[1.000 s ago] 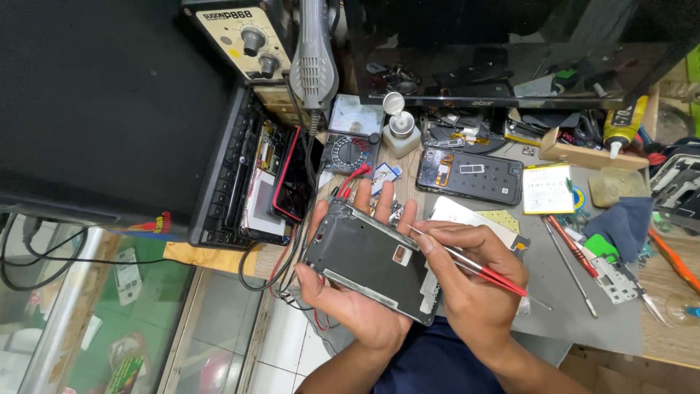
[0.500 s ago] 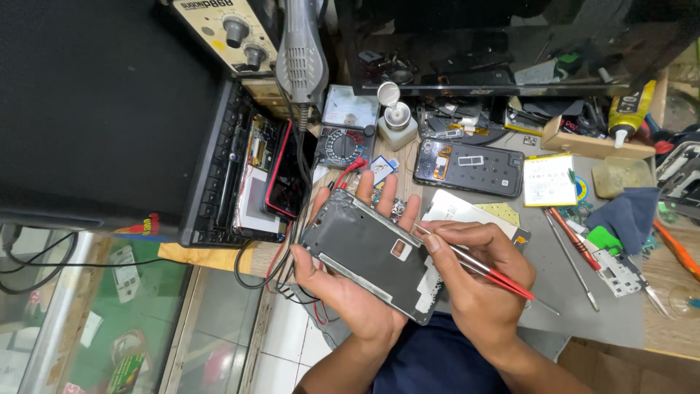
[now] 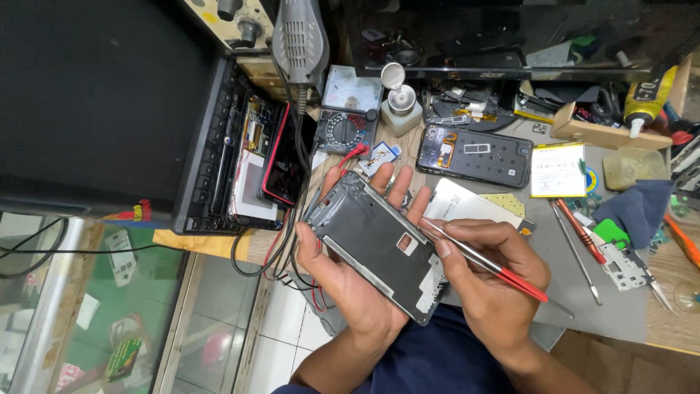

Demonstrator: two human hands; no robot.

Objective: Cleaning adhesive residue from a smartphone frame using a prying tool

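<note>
My left hand (image 3: 348,271) cradles an opened phone frame (image 3: 379,244), dark and rectangular, tilted diagonally over my lap at the bench edge. My fingers curl around its far edge and my thumb rests on the near left side. My right hand (image 3: 490,276) holds red-handled tweezers (image 3: 487,263) like a pen. Their metal tip touches the upper right edge of the frame. A white part shows at the frame's lower right corner.
On the grey bench lie a second opened phone body (image 3: 472,155), a yellowish battery (image 3: 558,170), a multimeter (image 3: 347,130), a small pump bottle (image 3: 400,101), a screwdriver (image 3: 581,232), a blue cloth (image 3: 634,206) and a glue bottle (image 3: 645,95). A black device (image 3: 109,109) stands left.
The view has shifted slightly and come closer. Both hands keep their hold; the tweezers' tip stays at the frame's right edge, moved slightly along it.
</note>
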